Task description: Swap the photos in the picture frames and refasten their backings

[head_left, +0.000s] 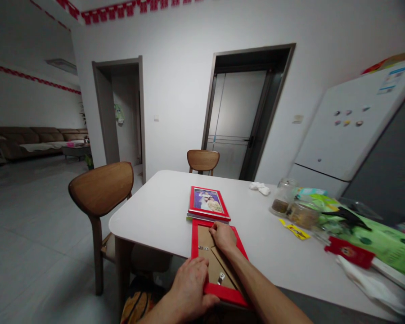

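A red picture frame (227, 294) lies face down at the table's near edge, its brown backboard (202, 265) and small metal fittings showing. Around its lower left corner my left hand (191, 284) is closed, with the thumb along the bottom edge. My right hand (223, 236) is closed at the upper part of the backboard, fingers bent together; whatever is between the fingertips is hidden. Just beyond lies another red picture frame (227, 211), face up with a photo of people in it, resting on something thin and pale.
Glass jars (283, 198), a yellow packet (294, 229), a red packet (349, 252) and green packages (384, 238) crowd the table's right side. Crumpled white tissue (259, 188) lies at the back. Wooden chairs stand at the left (103, 189) and far side (203, 159).
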A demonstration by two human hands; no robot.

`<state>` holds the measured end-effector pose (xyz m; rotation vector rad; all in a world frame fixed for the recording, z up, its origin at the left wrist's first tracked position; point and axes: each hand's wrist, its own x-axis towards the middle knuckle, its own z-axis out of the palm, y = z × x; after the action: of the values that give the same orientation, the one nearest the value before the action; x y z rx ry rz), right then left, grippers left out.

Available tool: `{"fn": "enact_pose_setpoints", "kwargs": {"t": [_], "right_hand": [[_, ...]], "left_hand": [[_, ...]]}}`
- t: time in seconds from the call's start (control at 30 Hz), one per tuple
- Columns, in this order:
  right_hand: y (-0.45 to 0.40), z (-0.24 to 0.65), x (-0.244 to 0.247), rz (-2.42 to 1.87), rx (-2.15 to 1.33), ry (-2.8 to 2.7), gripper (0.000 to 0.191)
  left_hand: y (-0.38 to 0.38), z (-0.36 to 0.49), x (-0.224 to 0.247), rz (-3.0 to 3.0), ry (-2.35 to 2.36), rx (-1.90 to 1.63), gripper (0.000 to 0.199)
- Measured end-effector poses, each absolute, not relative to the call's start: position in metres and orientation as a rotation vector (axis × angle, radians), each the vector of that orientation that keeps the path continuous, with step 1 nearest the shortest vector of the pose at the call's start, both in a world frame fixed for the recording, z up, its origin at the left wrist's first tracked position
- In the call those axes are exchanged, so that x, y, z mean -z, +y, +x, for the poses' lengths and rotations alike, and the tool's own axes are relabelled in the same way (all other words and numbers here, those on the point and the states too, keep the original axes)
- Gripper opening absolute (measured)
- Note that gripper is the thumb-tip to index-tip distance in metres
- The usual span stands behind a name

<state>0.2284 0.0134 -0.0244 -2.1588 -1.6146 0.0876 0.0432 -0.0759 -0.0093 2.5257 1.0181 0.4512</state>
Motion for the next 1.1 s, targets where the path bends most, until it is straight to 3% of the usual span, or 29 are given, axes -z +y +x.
{"fn": "enact_pose_setpoints", "kwargs": {"t": [0.27,0.53,0.8,0.97,1.1], "right_hand": [[0.006,0.229,0.009,-2.053,-0.128,-1.687,0.026],[-0.098,0.217,-0.008,-1.502,-0.308,-2.229,0.026],[-0.124,0.215,-0.013,-1.43,-0.239,-2.369,0.023],[-0.128,0.222,-0.009,-1.455,-0.265,-2.398,0.039],[-0.131,0.225,-0.003,-1.49,-0.27,-2.386,0.037]], "left_hand": [[-0.076,0.042,0.007,2.528,1.026,-0.478,0.058],[-0.074,0.039,0.006,2.536,1.058,-0.463,0.057],[-0.072,0.039,0.011,2.57,1.007,-0.438,0.061],[-0.073,0.038,0.004,2.55,1.024,-0.402,0.059],[-0.073,0.038,0.0,2.543,1.032,-0.419,0.059]]}}
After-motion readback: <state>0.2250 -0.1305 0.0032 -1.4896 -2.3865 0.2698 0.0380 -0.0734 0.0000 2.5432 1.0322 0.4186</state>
